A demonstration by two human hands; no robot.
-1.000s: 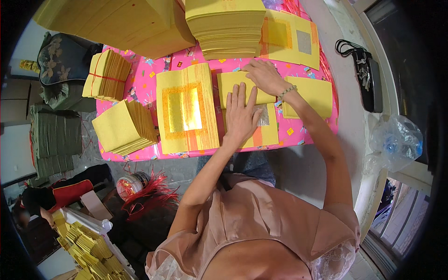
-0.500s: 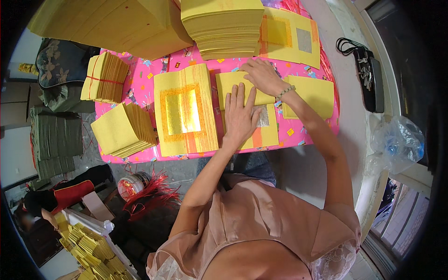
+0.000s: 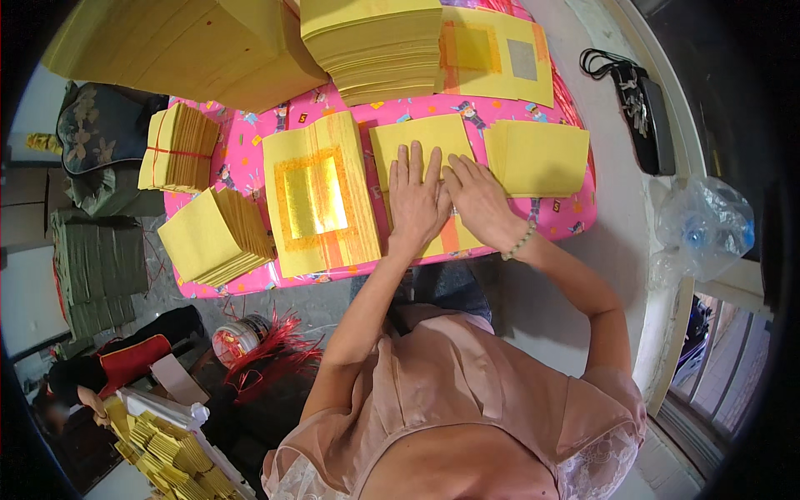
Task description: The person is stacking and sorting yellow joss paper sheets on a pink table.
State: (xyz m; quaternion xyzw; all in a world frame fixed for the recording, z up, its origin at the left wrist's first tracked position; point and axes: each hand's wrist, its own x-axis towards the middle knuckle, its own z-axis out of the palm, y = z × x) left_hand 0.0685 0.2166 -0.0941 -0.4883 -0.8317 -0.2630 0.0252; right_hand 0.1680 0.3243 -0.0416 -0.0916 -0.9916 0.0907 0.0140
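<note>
In front of me on the table lies a yellow paper sheet point(image 3: 427, 133), its far part folded over toward me. My left hand point(image 3: 418, 198) rests flat on it with fingers stretched out. Close beside, my right hand point(image 3: 485, 200), with a beaded bracelet at the wrist, also lies flat at the sheet's right side, fingers extended. Both palms hide the middle of the sheet. To the left is a thick stack of yellow paper with a gold foil square point(image 3: 315, 198). A small pile of folded yellow papers point(image 3: 543, 158) lies on the right.
A pink patterned cloth point(image 3: 250, 125) covers the table. At left are a folded stack point(image 3: 208, 237) and a tied bundle point(image 3: 177, 152). Tall paper stacks point(image 3: 371, 50) stand at the back. A black pouch with keys point(image 3: 637, 117) and a clear plastic bag point(image 3: 704, 229) are at right.
My right hand has come back toward me from the sheet's far edge and now lies beside my left hand. My left hand has shifted slightly. The view has shifted a little.
</note>
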